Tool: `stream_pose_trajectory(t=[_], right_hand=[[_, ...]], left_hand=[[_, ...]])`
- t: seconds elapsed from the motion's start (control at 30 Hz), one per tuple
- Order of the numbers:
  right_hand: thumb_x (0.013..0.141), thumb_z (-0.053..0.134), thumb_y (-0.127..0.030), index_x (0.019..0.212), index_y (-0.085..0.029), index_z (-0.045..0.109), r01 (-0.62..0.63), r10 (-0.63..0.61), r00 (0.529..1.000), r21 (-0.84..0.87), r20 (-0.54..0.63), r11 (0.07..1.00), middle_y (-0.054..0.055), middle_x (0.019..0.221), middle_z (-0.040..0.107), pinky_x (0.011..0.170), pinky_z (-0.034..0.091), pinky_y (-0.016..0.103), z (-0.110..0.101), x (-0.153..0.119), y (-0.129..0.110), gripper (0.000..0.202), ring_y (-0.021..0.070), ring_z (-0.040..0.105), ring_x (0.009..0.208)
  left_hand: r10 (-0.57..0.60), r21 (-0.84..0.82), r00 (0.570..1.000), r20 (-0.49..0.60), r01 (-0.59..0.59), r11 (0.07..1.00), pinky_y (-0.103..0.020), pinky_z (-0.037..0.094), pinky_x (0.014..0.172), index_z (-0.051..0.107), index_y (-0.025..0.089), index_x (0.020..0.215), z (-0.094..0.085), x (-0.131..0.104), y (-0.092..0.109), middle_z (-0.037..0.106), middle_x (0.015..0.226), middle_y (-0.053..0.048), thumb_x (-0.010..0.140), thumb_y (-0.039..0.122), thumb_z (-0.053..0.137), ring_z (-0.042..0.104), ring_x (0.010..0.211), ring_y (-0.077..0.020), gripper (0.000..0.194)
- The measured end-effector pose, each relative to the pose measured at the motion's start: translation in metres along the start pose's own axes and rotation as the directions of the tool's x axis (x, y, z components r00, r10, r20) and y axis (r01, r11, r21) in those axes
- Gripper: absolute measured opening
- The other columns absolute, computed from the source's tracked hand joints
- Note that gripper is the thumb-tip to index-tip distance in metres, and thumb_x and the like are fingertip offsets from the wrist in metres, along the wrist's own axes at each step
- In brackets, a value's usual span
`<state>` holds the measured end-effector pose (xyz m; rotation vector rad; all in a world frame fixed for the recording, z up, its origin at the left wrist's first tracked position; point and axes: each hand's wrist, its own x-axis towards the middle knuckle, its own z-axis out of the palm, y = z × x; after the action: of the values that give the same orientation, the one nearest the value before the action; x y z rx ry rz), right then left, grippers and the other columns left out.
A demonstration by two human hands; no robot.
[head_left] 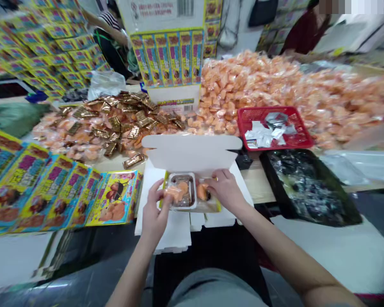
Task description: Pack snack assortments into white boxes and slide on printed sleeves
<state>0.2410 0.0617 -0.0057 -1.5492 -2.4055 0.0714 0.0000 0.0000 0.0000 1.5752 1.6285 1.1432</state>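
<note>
In front of me an open white carton (192, 153) with a raised lid holds a clear-walled tray (193, 179) in its left part. My left hand (155, 209) is at the tray's left side, thumb and fingers closed on a clear-wrapped orange piece (176, 192) over the tray. My right hand (227, 189) reaches into the right part of the carton, its bent fingers on another orange piece (202, 192) with a dark item beside it. The right fingertips are partly hidden.
Gold-wrapped packets (115, 123) and a large heap of wrapped orange pieces (249, 85) lie behind. A red basket (275, 147) holds white sachets; a black tray (310, 187) holds dark packets. Printed yellow boxes (115, 198) line the left. Another person's arm (105, 25) is behind.
</note>
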Motion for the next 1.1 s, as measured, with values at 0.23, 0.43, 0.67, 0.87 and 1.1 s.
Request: stream_pose_trajectory(t=[0.23, 0.43, 0.67, 0.87, 1.1], right_hand=[[0.090, 0.057, -0.022, 0.103, -0.019, 0.069, -0.087, 0.186, 0.929, 0.301, -0.320, 0.950, 0.008, 0.088, 0.063, 0.081, 0.050, 0.040, -0.008, -0.016, 0.018, 0.018, 0.0234, 0.056, 0.086], [0.091, 0.055, -0.018, 0.106, -0.019, 0.067, 0.049, 0.067, 0.939, 0.323, -0.338, 0.945, 0.008, 0.099, 0.068, 0.087, 0.050, 0.041, -0.008, -0.051, -0.008, 0.020, 0.0238, 0.056, 0.096], [0.089, 0.059, -0.019, 0.108, -0.020, 0.067, -0.006, 0.033, 0.972, 0.113, -0.232, 0.994, 0.008, 0.120, 0.067, 0.088, 0.047, 0.045, 0.011, -0.057, -0.027, 0.021, 0.0308, 0.052, 0.115], [0.090, 0.055, -0.011, 0.102, -0.019, 0.066, 0.052, -0.041, 0.993, 0.107, -0.110, 0.993, 0.007, 0.111, 0.069, 0.085, 0.045, 0.038, 0.017, -0.043, -0.027, 0.018, 0.0201, 0.062, 0.091], [0.090, 0.056, -0.026, 0.088, -0.020, 0.065, -0.030, 0.098, 0.963, 0.260, -0.250, 0.965, 0.008, 0.093, 0.068, 0.082, 0.047, 0.038, -0.013, -0.034, 0.012, 0.012, 0.0225, 0.061, 0.091]], left_hand=[[0.129, 0.249, 0.932, 0.338, -0.221, 0.943, -0.037, 0.048, 0.090, 0.060, 0.024, 0.118, 0.077, 0.020, 0.051, 0.061, 0.114, -0.008, 0.087, 0.018, 0.050, 0.061, 0.102, -0.0224, 0.033], [0.227, 0.503, 0.898, 0.376, -0.404, 0.764, -0.054, 0.029, 0.108, 0.033, 0.015, 0.145, 0.079, 0.018, 0.045, 0.056, 0.132, -0.016, 0.091, 0.022, 0.042, 0.046, 0.128, -0.0306, 0.056], [0.303, 0.509, 0.763, 0.571, -0.619, 0.599, -0.061, -0.003, 0.115, 0.020, 0.010, 0.150, 0.049, 0.026, 0.023, 0.047, 0.146, -0.014, 0.090, 0.023, 0.037, 0.023, 0.145, -0.0296, 0.064], [0.297, 0.651, 0.909, 0.294, -0.418, 0.634, -0.051, 0.015, 0.117, 0.050, 0.017, 0.134, 0.019, 0.003, 0.006, 0.055, 0.138, -0.013, 0.095, 0.033, 0.043, 0.048, 0.130, -0.0268, 0.042], [0.375, 0.548, 0.869, 0.322, -0.494, 0.674, -0.065, 0.026, 0.109, 0.051, 0.026, 0.133, -0.009, 0.020, -0.014, 0.056, 0.137, -0.012, 0.096, 0.043, 0.044, 0.051, 0.127, -0.0315, 0.041]])
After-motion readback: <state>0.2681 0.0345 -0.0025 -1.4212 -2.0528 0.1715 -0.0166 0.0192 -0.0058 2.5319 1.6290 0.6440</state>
